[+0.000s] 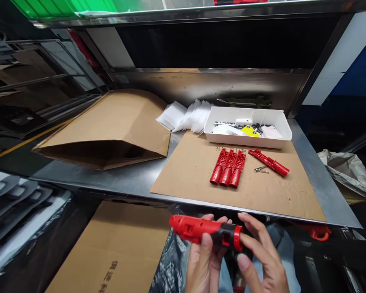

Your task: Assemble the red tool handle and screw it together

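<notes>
While three red half-shells (228, 167) are laid out at centre right, a red assembled housing (205, 230) is gripped low in the frame by the left hand (203, 260), its black-and-red end collar (232, 237) pinched by the right hand (260, 254), seemingly mid-fitting, calling for a careful twist.

Both hands (205, 260) (262, 260) bare, no gloves, rings or sleeves showing.

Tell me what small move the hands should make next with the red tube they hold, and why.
Probably a short twist or push of the red ring cap with the right hand. Its fingers already pinch that end, next to a black collar, while the left hand steadies the red tube from below. Whether the cap is fully seated cannot be told.
</notes>
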`<state>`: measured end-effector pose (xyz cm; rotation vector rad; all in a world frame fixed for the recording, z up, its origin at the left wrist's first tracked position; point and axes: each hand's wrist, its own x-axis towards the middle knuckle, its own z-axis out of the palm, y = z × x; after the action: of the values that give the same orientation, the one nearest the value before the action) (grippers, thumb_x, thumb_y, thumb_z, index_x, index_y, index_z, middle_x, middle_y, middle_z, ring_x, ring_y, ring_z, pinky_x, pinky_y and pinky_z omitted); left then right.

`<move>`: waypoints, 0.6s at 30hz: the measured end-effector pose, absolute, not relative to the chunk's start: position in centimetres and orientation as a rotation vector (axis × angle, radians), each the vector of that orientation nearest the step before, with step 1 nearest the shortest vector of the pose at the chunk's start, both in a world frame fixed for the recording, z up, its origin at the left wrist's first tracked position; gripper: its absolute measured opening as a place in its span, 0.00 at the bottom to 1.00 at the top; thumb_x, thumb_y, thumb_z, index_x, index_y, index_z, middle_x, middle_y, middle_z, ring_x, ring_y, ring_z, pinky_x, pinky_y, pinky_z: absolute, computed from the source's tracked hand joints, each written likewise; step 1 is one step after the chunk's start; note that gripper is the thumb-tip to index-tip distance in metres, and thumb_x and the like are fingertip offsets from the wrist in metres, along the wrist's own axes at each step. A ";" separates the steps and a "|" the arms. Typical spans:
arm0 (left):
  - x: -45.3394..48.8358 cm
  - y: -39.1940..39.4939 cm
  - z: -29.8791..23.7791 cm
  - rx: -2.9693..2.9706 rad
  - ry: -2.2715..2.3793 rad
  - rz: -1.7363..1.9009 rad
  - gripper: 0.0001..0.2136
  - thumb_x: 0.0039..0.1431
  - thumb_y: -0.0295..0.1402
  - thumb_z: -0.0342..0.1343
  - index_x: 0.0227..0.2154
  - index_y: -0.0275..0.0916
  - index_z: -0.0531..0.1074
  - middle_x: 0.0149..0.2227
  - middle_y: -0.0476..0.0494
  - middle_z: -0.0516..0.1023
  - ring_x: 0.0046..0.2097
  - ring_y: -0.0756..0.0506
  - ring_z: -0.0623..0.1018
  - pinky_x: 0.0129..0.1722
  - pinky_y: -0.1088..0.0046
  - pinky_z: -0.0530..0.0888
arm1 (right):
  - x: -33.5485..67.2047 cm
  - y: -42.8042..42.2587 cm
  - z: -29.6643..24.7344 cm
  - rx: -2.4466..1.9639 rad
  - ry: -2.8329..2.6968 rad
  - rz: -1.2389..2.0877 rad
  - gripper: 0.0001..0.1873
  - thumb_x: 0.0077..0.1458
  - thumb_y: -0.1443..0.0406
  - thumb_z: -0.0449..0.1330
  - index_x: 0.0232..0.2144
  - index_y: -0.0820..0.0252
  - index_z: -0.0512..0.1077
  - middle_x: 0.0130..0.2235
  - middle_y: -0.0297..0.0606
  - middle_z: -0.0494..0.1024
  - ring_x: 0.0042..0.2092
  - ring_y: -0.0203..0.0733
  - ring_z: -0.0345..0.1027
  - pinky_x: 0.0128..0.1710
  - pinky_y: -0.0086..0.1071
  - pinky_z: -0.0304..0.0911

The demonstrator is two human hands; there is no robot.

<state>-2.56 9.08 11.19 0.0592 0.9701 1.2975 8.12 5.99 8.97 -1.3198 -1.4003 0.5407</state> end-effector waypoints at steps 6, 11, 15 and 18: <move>-1.8 8.6 11.4 0.128 1.001 1.329 0.25 0.40 0.45 0.72 0.42 0.42 0.77 0.37 0.40 0.83 0.48 0.34 0.79 0.50 0.61 0.76 | 8.4 7.7 8.0 -1.147 -1.709 0.333 0.16 0.63 0.57 0.54 0.50 0.54 0.72 0.60 0.45 0.67 0.62 0.53 0.58 0.55 0.45 0.68; -3.0 9.1 10.9 0.012 0.934 1.172 0.26 0.39 0.44 0.73 0.43 0.43 0.77 0.36 0.40 0.82 0.46 0.37 0.80 0.46 0.65 0.78 | 9.9 7.8 8.3 -1.048 -1.725 0.215 0.09 0.62 0.60 0.56 0.37 0.53 0.75 0.56 0.41 0.68 0.60 0.52 0.60 0.53 0.44 0.68; -3.5 9.5 11.1 0.028 0.960 1.201 0.26 0.41 0.45 0.72 0.45 0.44 0.76 0.35 0.42 0.82 0.41 0.41 0.82 0.37 0.73 0.79 | 10.4 7.1 8.2 -0.996 -1.669 0.310 0.07 0.60 0.65 0.59 0.40 0.49 0.75 0.56 0.36 0.68 0.60 0.48 0.61 0.55 0.41 0.67; -3.2 9.4 11.4 0.049 0.968 1.273 0.24 0.42 0.46 0.71 0.43 0.43 0.76 0.35 0.41 0.82 0.39 0.43 0.82 0.35 0.76 0.79 | 9.5 6.4 8.0 -1.151 -1.560 0.414 0.08 0.62 0.59 0.57 0.40 0.48 0.76 0.57 0.37 0.70 0.60 0.50 0.61 0.55 0.43 0.65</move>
<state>-3.25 9.40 11.45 0.0491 0.9679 1.2732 9.49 6.44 8.02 -1.1509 -1.5598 0.4140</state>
